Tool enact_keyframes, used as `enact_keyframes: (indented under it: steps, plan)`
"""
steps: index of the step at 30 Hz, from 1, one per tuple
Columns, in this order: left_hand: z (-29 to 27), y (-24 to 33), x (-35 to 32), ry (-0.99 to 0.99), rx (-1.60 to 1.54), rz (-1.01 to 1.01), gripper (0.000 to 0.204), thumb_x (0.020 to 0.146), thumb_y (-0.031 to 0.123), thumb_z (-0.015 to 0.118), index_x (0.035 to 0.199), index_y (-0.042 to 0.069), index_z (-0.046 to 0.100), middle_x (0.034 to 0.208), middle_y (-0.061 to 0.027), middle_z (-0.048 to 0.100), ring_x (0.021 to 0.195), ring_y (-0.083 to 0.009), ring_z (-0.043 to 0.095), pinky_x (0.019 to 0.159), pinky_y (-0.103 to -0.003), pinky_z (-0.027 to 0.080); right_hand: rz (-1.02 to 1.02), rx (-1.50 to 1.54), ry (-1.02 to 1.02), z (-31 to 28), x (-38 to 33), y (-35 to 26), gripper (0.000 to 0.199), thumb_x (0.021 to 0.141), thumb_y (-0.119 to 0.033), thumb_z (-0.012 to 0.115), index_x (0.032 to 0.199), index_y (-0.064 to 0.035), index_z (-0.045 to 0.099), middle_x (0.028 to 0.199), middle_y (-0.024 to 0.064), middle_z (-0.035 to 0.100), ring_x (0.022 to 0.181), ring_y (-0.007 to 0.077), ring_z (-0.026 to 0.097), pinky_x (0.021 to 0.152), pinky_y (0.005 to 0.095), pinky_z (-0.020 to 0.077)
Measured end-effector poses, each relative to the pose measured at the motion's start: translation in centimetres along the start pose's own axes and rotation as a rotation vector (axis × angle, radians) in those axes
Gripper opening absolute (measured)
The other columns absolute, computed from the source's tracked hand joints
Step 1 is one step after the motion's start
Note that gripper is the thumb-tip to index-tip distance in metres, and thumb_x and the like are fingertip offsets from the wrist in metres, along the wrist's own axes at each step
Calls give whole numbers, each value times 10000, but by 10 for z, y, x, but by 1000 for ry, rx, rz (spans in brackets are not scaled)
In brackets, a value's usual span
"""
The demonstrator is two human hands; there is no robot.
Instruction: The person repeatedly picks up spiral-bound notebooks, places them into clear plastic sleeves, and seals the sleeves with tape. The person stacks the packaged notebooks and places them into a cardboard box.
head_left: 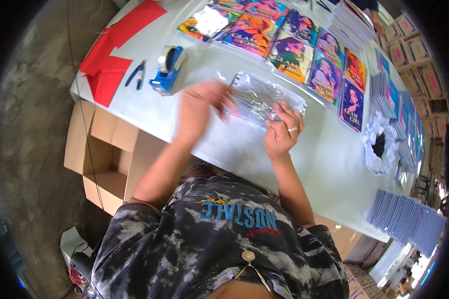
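Note:
A clear plastic-wrapped spiral notebook, or a small pack of them (258,97), lies at the near middle of the white table. Its film is shiny and wrinkled. My right hand (283,130), with a ring on one finger, grips the near right edge of the wrapping with its fingers bent over it. My left hand (204,105) is at the pack's left end, smeared by motion, so its fingers and any hold cannot be made out. Left of that hand stands a blue tape dispenser (167,72) with a roll of tape, and blue-handled pliers (135,74) lie beyond it.
Colourful illustrated notebooks (289,55) lie in rows across the far side. Red sheets (107,79) cover the left corner. At the right are a crumpled plastic bag (380,144) and stacked notebooks (406,219). An open cardboard box (105,149) sits below the table's left edge.

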State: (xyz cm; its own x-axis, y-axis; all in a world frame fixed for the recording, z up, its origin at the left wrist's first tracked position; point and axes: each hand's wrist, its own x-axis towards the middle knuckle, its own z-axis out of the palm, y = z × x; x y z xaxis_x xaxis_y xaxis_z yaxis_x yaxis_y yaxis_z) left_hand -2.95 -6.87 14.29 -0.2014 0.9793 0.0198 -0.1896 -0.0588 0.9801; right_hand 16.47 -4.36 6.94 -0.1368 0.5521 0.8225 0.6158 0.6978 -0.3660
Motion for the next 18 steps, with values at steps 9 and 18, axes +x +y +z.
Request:
enact_keyframes:
  steps: [9,18]
  plan:
    - [50,-75,-30,-25,72,-410,389,823,358,675,609,44,591,504,-24,540,404,-51,441,374,-203,320,-7,-250,-329,-13,16,-14,521,712,-89,634,1226,-126,553,1254,-2,530,1077,176,498,933,348,318]
    - [-34,-192,-19,220,597,-275,321,719,198,772,907,12,590,725,-73,609,599,-160,561,559,-299,477,170,-179,-622,-26,77,-35,609,637,-179,756,1193,-112,516,1270,83,505,1110,264,468,954,391,298]
